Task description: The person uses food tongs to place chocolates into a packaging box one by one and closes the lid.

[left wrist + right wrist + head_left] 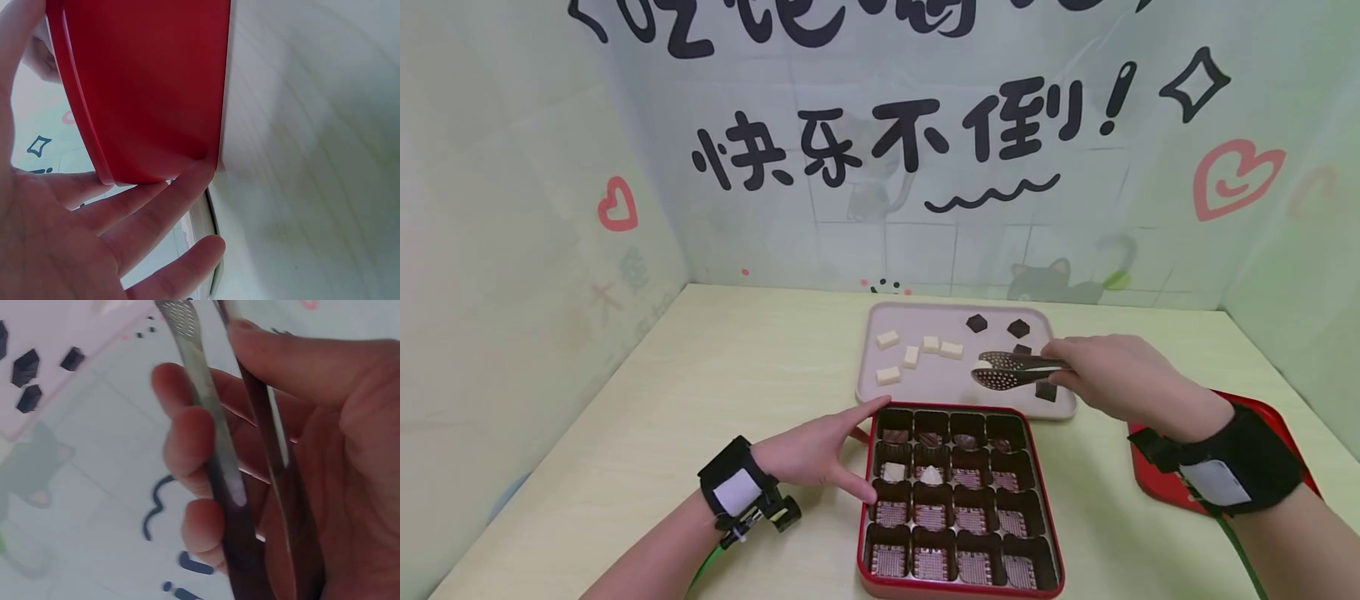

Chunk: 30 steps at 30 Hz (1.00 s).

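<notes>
My right hand [1120, 375] grips metal tongs [1000, 379] with perforated tips, held over a pale pink tray [925, 321]. A small white piece [982, 365] shows between the tips. In the right wrist view, fingers and thumb wrap the two arms of the tongs [215, 434]. My left hand [812, 448], fingers spread and fairly straight, touches the left side of a red box [867, 533]; its fingertips lie along the red wall [150, 87] in the left wrist view. The box's brown insert has small compartments: dark chocolates [964, 440] in the far row, two white pieces [893, 472] in the second.
On the pink tray lie several white blocks [951, 351] at left and several dark faceted pieces [977, 323] at right. A red tray [1172, 485] sits on the right, partly under my right forearm. Behind the table [760, 350] hangs a printed backdrop [850, 250].
</notes>
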### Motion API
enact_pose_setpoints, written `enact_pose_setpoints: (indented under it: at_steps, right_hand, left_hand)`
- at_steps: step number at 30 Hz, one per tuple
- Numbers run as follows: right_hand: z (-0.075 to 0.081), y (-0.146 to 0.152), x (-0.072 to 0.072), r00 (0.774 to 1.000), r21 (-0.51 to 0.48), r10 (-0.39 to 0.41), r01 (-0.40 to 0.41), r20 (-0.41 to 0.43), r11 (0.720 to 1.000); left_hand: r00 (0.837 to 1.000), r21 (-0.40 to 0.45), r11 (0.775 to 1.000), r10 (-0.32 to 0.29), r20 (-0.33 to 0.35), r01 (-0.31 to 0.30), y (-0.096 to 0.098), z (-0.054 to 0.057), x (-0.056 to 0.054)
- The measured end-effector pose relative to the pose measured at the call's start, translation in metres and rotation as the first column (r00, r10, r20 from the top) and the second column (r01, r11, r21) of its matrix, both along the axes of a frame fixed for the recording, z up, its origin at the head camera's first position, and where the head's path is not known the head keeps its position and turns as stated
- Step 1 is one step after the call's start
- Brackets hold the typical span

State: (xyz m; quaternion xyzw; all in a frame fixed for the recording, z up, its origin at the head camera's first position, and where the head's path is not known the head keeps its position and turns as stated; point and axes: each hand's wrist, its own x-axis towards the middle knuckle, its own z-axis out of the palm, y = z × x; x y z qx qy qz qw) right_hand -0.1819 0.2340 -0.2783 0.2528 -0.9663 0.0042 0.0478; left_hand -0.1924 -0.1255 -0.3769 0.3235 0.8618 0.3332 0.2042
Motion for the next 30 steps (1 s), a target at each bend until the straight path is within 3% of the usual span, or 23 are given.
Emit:
enact_pose_setpoints:
  at_steps: [6, 14, 23, 30]
  right_hand:
    - [0.008, -0.002, 0.028, 0.998, -0.006, 0.061, -0.061, 0.0, 0.998]
    - [0.008, -0.009, 0.048, 0.987, -0.002, 0.156, -0.156, 0.034, 0.988]
    - [-0.002, -0.026, 0.049, 0.968, 0.131, 0.252, -0.249, -0.009, 0.96]
    - [-0.002, -0.05, 0.046, 0.957, 0.291, 0.285, -0.259, -0.051, 0.921]
  left_hand:
    - [1.0, 0.004, 1.0, 0.003, 0.002, -0.003, 0.0, 0.0, 0.0]
    - [1.0, -0.011, 1.0, 0.008, 0.006, -0.008, 0.0, 0.0, 0.0]
    - [1.0, 0.003, 1.0, -0.001, 0.002, 0.001, 0.0, 0.001, 0.0]
    - [1.0, 0.0, 1.0, 0.004, 0.016, -0.004, 0.001, 0.002, 0.001]
